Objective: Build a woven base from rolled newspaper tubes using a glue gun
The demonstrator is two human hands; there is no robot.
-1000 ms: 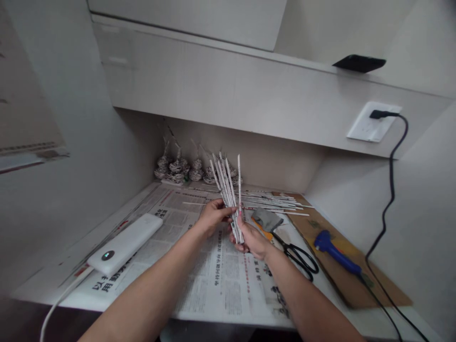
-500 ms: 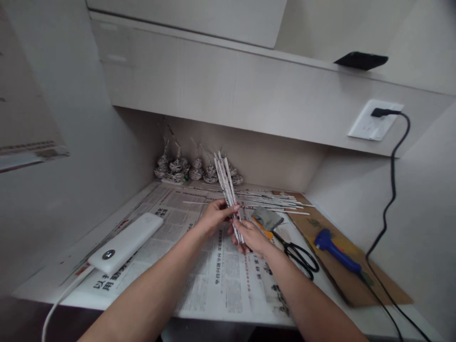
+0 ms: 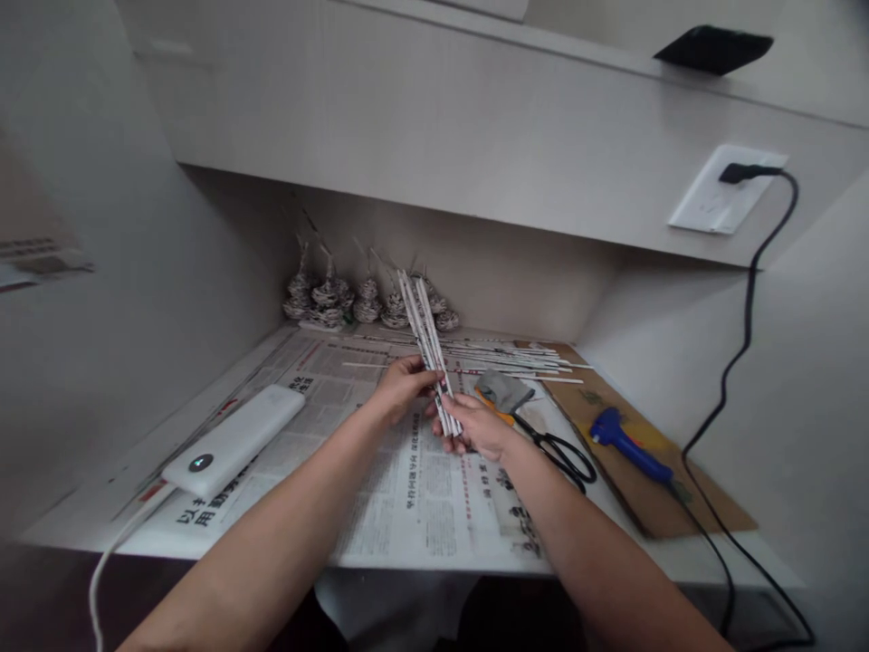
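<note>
A bundle of thin rolled paper sticks (image 3: 422,317) stands tilted above the newspaper-covered desk, its upper ends fanned slightly apart. My left hand (image 3: 405,388) closes on the bundle around its middle, thumb across the front. Lower down, my right hand (image 3: 473,426) wraps the bottom part of the same sticks, whose lower ends show by its fingers. Behind the hands, more paper sticks (image 3: 522,360) lie loose across the desk. Beside my right hand are black-handled scissors (image 3: 563,455), partly under a grey cloth-like piece (image 3: 504,391).
A white power bank (image 3: 237,439) with a cable lies at left on newspaper (image 3: 380,489). Several woven paper gourds (image 3: 329,299) line the back wall. At right, a blue glue gun (image 3: 631,445) rests on cardboard (image 3: 706,503); a black cord (image 3: 737,362) hangs from the socket (image 3: 730,190).
The camera view has tipped downward, so the whole scene sits higher in the picture. Both hands keep their hold on the bundle, with little change in grip.
</note>
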